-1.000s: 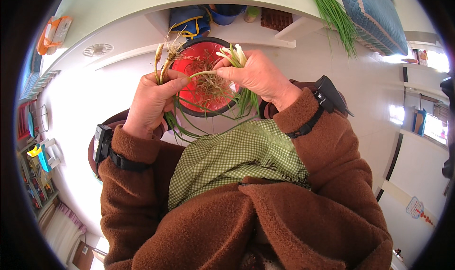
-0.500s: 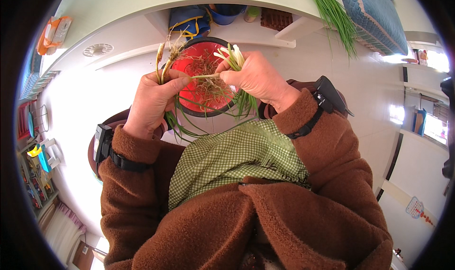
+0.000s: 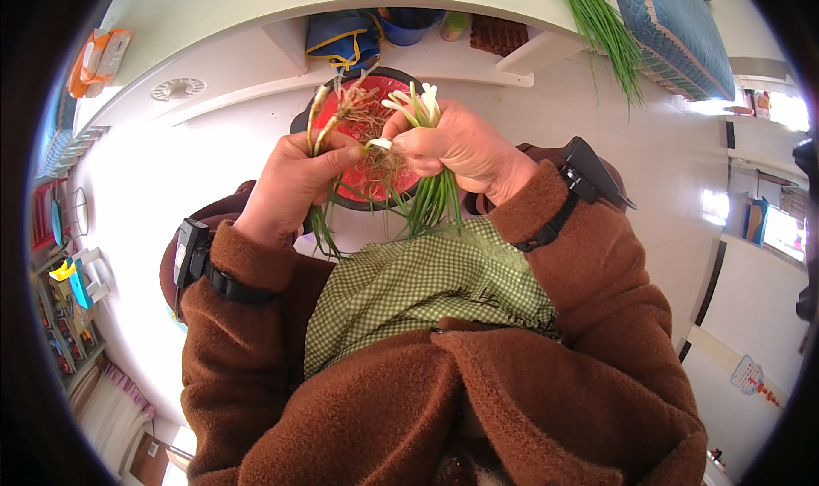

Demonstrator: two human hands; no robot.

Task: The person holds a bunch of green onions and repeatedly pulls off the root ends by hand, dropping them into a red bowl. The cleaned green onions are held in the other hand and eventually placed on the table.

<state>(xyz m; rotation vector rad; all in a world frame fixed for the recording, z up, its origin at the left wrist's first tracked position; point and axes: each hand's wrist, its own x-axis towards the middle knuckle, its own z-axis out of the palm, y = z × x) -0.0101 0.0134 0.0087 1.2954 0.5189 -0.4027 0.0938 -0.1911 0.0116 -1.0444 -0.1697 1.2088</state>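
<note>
Gripping a bunch of green chive stalks [image 3: 431, 197], the right hand [image 3: 461, 149] is closing its fingers around their white ends above a red basin [image 3: 401, 89] on the floor. The left hand [image 3: 294, 183] is pinching other stalks with tangled roots [image 3: 363, 110] beside it, the two hands touching. More long chives [image 3: 597, 25] are lying on the pale surface [image 3: 256, 0] above.

A blue bucket [image 3: 409, 27] and a blue-and-yellow bag [image 3: 345, 40] sit on the shelf [image 3: 478, 59]; a quilted blue cushion [image 3: 674, 25] lies at the desk's [image 3: 256, 0] far right corner.
</note>
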